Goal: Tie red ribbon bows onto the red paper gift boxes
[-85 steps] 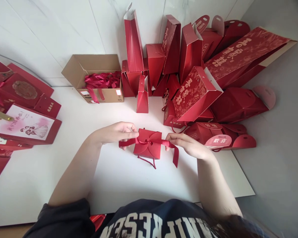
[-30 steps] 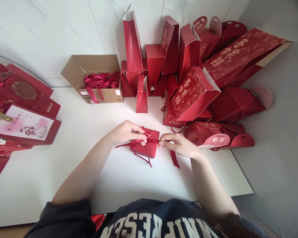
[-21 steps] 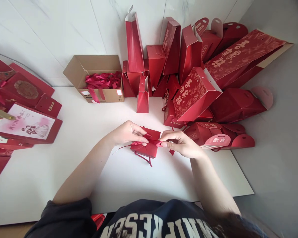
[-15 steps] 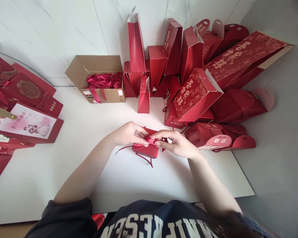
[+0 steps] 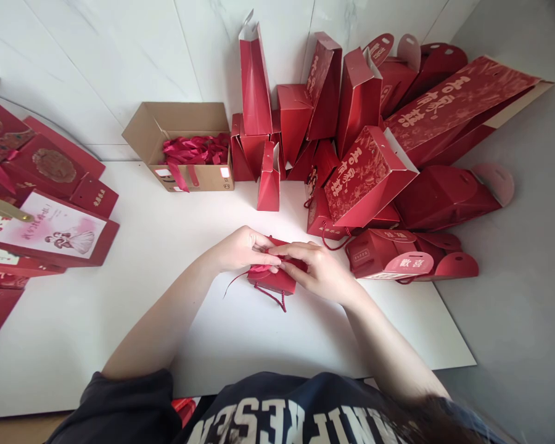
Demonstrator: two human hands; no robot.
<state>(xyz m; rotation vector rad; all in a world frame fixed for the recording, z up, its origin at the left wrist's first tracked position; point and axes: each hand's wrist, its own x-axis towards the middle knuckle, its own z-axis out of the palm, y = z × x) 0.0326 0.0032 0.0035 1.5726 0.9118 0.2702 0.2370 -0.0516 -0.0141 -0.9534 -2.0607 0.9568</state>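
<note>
A small red gift box (image 5: 277, 283) with a dark red cord handle (image 5: 272, 297) lies on the white table in front of me. Both hands meet over its top. Between the fingertips of my left hand (image 5: 247, 251) is a red ribbon (image 5: 259, 269), with one thin end trailing out to the left. My right hand (image 5: 317, 266) pinches at the same ribbon, its thumb and forefinger touching the left fingertips. The fingers cover most of the ribbon and the upper face of the box.
Behind stands an open cardboard box (image 5: 203, 179) holding pink-red ribbons (image 5: 197, 150). Beside it is a small upright red bag (image 5: 269, 185). Several red gift boxes and bags (image 5: 370, 179) crowd the back right. More decorated red boxes (image 5: 55, 163) stand at the left. A grey wall (image 5: 513, 277) bounds the right.
My right hand has moved left, and its fingers now overlap the left fingertips over the ribbon. The trailing ribbon end has drawn in toward the box. The box stays in place.
</note>
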